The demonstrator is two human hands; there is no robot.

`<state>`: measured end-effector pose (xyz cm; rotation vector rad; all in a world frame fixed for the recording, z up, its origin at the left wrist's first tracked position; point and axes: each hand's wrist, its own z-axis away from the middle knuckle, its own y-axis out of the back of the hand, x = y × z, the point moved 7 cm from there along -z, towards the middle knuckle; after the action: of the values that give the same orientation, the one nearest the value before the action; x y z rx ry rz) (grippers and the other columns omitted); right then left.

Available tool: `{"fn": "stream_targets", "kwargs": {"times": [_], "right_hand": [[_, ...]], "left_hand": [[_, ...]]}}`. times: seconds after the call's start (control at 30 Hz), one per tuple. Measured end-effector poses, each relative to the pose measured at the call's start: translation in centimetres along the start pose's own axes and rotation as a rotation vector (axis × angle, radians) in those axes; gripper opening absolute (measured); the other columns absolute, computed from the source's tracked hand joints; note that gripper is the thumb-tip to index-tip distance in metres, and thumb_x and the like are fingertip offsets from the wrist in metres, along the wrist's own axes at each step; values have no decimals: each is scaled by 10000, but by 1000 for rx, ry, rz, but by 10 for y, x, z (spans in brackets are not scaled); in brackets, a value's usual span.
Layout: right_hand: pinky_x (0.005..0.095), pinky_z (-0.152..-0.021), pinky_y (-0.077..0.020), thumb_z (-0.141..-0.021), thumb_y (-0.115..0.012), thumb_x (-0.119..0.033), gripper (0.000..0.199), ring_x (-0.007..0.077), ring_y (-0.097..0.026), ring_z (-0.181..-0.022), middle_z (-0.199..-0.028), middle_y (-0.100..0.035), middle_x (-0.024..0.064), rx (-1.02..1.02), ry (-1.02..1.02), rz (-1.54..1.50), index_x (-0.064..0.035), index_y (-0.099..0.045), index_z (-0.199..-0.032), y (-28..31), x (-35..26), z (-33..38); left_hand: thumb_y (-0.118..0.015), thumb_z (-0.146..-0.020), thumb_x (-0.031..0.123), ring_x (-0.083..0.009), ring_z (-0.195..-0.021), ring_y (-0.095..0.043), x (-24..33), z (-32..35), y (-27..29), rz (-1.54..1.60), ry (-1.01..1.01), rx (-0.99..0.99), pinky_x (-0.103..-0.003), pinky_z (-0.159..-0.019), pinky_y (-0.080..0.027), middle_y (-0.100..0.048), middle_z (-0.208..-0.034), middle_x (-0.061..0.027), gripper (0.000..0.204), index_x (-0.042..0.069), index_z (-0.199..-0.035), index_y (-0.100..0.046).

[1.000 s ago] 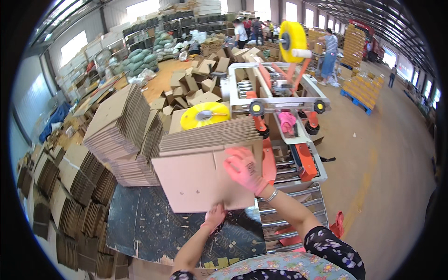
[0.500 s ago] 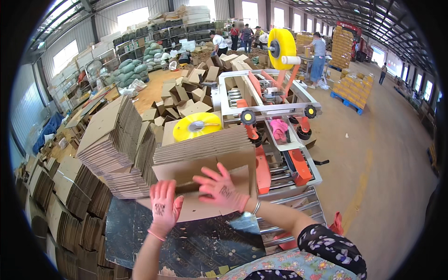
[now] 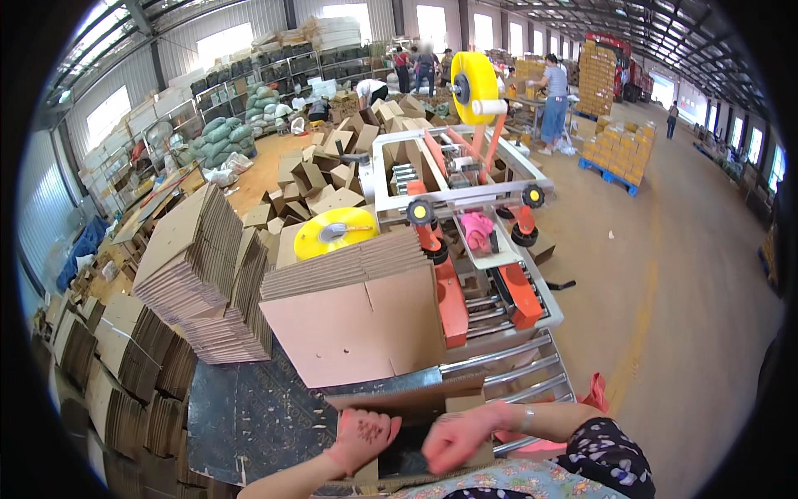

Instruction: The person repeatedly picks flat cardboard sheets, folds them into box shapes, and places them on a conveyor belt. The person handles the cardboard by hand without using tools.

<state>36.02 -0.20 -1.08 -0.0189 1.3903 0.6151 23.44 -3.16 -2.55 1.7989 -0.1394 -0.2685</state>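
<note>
An opened cardboard box (image 3: 420,402) sits low in front of me, close against my body, its top side facing up. My left hand (image 3: 364,438), in a pink glove, is closed at the box's left edge, with the fingertips tucked out of sight. Over the right part of the opening is my right hand (image 3: 462,436), also in pink; its fingers are curled and slightly blurred, and anything in them is hidden. Just beyond the box, a stack of flat folded cartons (image 3: 349,328) stands on edge on the dark tabletop (image 3: 249,407).
A yellow tape roll (image 3: 335,232) lies behind the stack. To the right is a taping machine (image 3: 465,204) with a roller conveyor (image 3: 519,374) leading into it. Another carton stack (image 3: 195,266) stands at the left. People work farther back, near a loaded blue pallet (image 3: 609,176).
Both hands have moved down toward my body from the carton stack, and their spread fingers have closed. An opened box now stands between them, and the stack's front face is uncovered.
</note>
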Motion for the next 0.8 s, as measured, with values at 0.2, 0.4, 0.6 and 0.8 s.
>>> {"fn": "stream_targets", "kwargs": {"times": [0.2,0.4,0.6,0.8], "right_hand": [[425,-1023,-429,-950,-559,-265,344,310,-533,-1216,-1299,-568,122,615,306,692,-69,-576,-1232,-16,6,-19],[555,-988,-364,-788,-686,-253,289,309,-549,-1156,-1220,-610,117,1232,-368,1152,-83,-640,-1018,43,-47,81],[568,-1126,-249,-878,-604,-168,233,356,-522,-1212,-1267,-594,153,1291,-164,556,-35,-657,-1061,-58,33,137],[541,-1074,-319,-947,-448,-186,241,356,-510,-1167,-1127,-592,175,2123,-313,545,-19,-610,-1010,-107,46,236]], "left_hand": [[-576,-909,488,-342,-1073,-592,-14,47,65,642,-192,-466,-429,-878,-485,-594,-1123,-176,492,60,-1146,-619],[-620,-843,420,-419,-1254,-422,-19,10,32,134,-107,61,-615,-1032,-313,-489,-1326,-191,566,106,-1310,-559],[-630,-856,281,-394,-1168,-516,-45,-43,10,730,327,264,-468,-1019,-415,-546,-1263,-219,590,38,-1369,-472],[-574,-957,331,-265,-1198,-563,61,-220,-34,1272,93,-341,-341,-985,-444,-602,-1257,-164,518,37,-1370,-464]]}}
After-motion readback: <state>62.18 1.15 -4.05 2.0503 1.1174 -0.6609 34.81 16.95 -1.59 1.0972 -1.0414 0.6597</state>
